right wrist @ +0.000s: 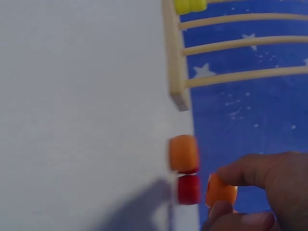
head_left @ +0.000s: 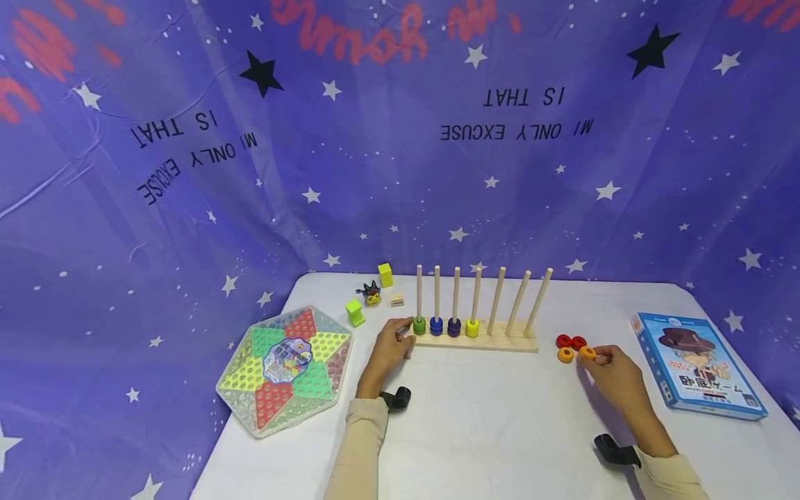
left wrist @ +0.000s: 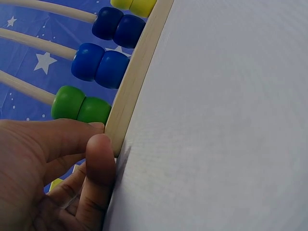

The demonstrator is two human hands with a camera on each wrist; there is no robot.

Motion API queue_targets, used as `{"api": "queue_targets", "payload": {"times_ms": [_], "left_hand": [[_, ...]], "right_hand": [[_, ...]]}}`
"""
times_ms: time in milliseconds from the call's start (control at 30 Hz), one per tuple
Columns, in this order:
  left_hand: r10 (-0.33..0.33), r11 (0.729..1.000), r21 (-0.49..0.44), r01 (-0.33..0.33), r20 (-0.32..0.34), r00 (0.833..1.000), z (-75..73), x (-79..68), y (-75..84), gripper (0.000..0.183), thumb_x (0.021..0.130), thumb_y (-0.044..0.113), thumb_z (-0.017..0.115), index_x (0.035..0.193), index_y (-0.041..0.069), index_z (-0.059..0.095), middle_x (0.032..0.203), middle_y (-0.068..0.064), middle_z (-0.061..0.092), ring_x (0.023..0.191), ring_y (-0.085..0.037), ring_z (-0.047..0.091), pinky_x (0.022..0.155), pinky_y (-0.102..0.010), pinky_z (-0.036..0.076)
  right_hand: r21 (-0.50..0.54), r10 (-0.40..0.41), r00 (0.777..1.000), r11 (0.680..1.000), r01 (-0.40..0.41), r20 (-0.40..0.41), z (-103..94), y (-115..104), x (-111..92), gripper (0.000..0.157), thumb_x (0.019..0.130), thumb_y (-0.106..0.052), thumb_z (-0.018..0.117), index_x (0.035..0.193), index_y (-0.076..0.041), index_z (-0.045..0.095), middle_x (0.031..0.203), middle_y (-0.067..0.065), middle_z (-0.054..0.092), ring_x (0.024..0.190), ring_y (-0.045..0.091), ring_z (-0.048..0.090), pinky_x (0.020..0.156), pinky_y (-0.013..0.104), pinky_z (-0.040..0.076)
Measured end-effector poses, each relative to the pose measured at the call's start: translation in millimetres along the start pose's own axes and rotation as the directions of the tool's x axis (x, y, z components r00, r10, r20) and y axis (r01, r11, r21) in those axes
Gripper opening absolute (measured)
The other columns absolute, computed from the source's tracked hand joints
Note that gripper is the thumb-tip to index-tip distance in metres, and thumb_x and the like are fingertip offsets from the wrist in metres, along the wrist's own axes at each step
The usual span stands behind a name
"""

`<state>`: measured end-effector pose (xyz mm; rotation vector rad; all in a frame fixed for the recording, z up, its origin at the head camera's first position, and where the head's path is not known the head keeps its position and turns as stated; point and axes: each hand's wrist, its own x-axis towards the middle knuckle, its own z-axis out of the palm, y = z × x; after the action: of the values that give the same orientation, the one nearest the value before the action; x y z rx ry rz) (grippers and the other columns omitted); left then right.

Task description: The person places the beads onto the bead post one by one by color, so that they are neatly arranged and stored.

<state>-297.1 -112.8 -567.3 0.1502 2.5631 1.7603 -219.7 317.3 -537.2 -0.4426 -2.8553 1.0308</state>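
Observation:
A wooden peg rack (head_left: 519, 344) stands on the table with a row of upright pegs. From the left, pegs carry green beads (left wrist: 79, 105), blue beads (left wrist: 101, 66), dark blue beads (left wrist: 118, 27) and yellow beads (head_left: 472, 328). The three pegs at the right end are bare. My left hand (head_left: 389, 351) grips the base's left end between thumb and fingers. Right of the rack, my right hand (head_left: 619, 378) pinches an orange bead (right wrist: 221, 191), raised off the table in the right wrist view. Beside it lie another orange bead (head_left: 565, 355) and two red beads (head_left: 571, 342).
At the left lies a hexagonal Chinese checkers board (head_left: 275, 413). Behind it stand a green block (head_left: 355, 312), a yellow-green block (head_left: 385, 275), a small dark-horned figure (head_left: 371, 294) and a small wooden piece (head_left: 397, 301). A blue game box (head_left: 700, 368) lies at the right.

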Motion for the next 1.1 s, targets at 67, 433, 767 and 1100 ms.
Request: {"api": "queue_targets", "payload": {"times_ms": [67, 433, 767, 1100], "left_hand": [[-0.002, 1.000, 0.006, 0.002, -0.001, 1.000, 0.8, 0.2, 0.8, 0.047, 0.090, 0.005, 0.064, 0.136, 0.009, 0.053, 0.131, -0.007, 0.048, 0.061, -0.013, 0.053, 0.051, -0.026, 0.053], [-0.014, 1.000, 0.021, 0.015, -0.010, 1.000, -0.4, 2.6, -0.7, 0.048, 0.090, 0.006, 0.064, 0.137, 0.011, 0.053, 0.130, -0.004, 0.048, 0.059, -0.012, 0.054, 0.050, -0.026, 0.052], [0.006, 1.000, 0.025, -0.005, -0.007, 1.000, -0.1, 3.6, -1.1, 0.047, 0.091, 0.006, 0.063, 0.136, 0.012, 0.053, 0.130, -0.005, 0.048, 0.058, -0.012, 0.054, 0.050, -0.026, 0.052], [0.014, 0.999, -0.029, -0.014, 0.006, 1.000, 1.4, 2.8, -4.7, 0.047, 0.089, 0.000, 0.064, 0.135, 0.008, 0.054, 0.129, -0.008, 0.048, 0.056, -0.010, 0.052, 0.048, -0.024, 0.050]], "right_hand": [[0.007, -0.029, 0.999, 1.000, 0.029, -0.025, -11.0, -11, -3, 0.060, 0.094, -0.042, 0.056, 0.124, 0.009, 0.047, 0.099, 0.021, 0.055, 0.073, 0.025, 0.051, 0.049, 0.026, 0.046], [-0.029, -0.316, 0.921, 0.948, 0.318, -0.227, -67.1, -135, -1, 0.051, 0.090, -0.039, 0.062, 0.117, 0.004, 0.058, 0.098, 0.017, 0.057, 0.076, 0.027, 0.055, 0.050, 0.029, 0.044], [-0.003, -0.456, 0.888, 0.890, 0.457, -0.062, -70.9, -214, 4, 0.050, 0.091, -0.041, 0.061, 0.119, 0.000, 0.058, 0.097, 0.010, 0.057, 0.083, 0.025, 0.054, 0.058, 0.032, 0.047], [-0.015, -0.501, 0.865, 0.865, 0.501, 0.033, -43.7, -224, 15, 0.040, 0.090, -0.030, 0.065, 0.118, -0.002, 0.060, 0.093, 0.006, 0.058, 0.079, 0.023, 0.055, 0.055, 0.032, 0.046]]}}
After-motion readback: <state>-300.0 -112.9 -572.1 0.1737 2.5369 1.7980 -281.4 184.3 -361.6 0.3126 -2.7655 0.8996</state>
